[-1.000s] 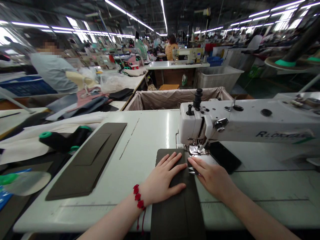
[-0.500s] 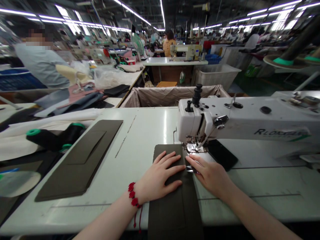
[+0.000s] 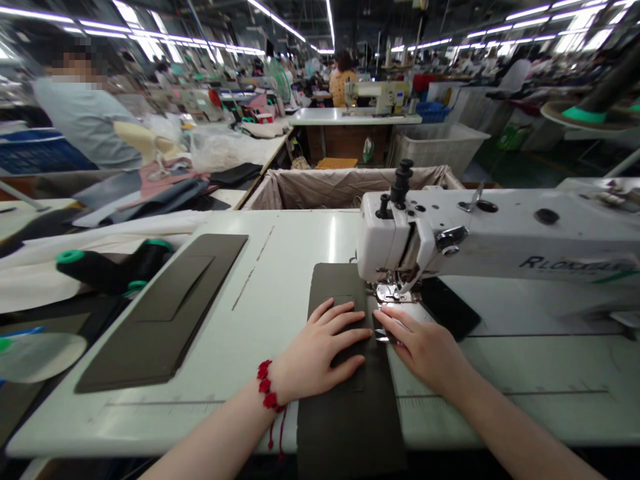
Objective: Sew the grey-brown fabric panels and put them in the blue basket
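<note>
My left hand [image 3: 320, 353] lies flat on a dark olive fabric panel [image 3: 350, 433], fingers spread, a red braided bracelet [image 3: 267, 387] around the wrist. The panel runs lengthwise along the left side of the presser foot [image 3: 393, 293], its right edge by the needle area. My right hand [image 3: 425, 350] rests at that edge, just in front of the foot, with its index fingertip on the fabric. Shiny pointed blades of thread snips [image 3: 382, 335] stick out from under its curled fingers; their handles are hidden. The white sewing machine [image 3: 480, 230] stands to the right.
A stack of olive panels [image 3: 150, 320] lies to the left, beside black thread cones [image 3: 95, 270]. Behind the machine foot is a black phone-like slab [image 3: 450, 310]. A cloth-lined bin [image 3: 320, 187] adjoins the table's far edge. A co-worker [image 3: 90, 120] sits at far left.
The olive panel has slid away from me past the presser foot, showing more of its far end. Both hands stay near the same place by the foot. The view has shifted slightly.
</note>
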The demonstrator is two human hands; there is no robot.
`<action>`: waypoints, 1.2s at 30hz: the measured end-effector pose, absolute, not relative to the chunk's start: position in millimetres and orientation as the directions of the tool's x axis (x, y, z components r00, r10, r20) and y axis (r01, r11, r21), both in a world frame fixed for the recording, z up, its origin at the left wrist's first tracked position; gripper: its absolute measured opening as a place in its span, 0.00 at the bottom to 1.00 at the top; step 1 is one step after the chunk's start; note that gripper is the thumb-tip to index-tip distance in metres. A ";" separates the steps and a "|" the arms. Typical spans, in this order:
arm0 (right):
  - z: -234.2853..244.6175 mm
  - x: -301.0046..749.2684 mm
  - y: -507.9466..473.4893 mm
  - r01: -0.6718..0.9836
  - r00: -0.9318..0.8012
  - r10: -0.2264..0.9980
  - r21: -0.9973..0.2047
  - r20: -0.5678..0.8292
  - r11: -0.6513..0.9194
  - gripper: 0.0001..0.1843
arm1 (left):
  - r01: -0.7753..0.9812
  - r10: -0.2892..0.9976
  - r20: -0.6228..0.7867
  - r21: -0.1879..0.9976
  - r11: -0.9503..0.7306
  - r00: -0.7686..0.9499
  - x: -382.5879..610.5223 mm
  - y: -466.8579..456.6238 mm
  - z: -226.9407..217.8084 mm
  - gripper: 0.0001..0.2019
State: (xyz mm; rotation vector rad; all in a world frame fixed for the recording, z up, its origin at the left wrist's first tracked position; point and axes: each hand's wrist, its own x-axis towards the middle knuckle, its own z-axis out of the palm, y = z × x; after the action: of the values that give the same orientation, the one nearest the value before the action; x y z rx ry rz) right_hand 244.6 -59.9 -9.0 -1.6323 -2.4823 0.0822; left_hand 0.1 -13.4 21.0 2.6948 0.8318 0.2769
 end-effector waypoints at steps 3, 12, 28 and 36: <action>-8.6 244.7 -60.3 0.906 -0.387 0.915 -0.138 0.110 0.400 0.29 | 0.516 0.573 0.089 0.339 -0.787 0.815 0.1 -12.9 20.2 0.20; -7.9 245.6 -60.7 0.903 -0.383 0.916 -0.160 0.117 0.398 0.29 | 0.521 0.584 0.102 0.348 -0.780 0.805 0.6 -12.7 18.9 0.22; -9.0 245.9 -60.8 0.903 -0.377 0.919 -0.174 0.118 0.393 0.30 | 0.571 0.650 0.142 0.366 -0.735 0.746 1.2 -13.9 18.1 0.21; -10.3 246.3 -61.4 0.907 -0.375 0.921 -0.164 0.106 0.388 0.30 | 0.605 0.683 0.127 0.371 -0.705 0.719 1.3 -12.5 14.2 0.23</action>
State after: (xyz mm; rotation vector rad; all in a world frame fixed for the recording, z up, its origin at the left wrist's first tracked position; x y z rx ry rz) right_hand 246.3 -61.4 -10.3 -1.6410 -2.4625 0.1159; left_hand 1.3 -12.5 14.2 2.6222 1.0100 0.3688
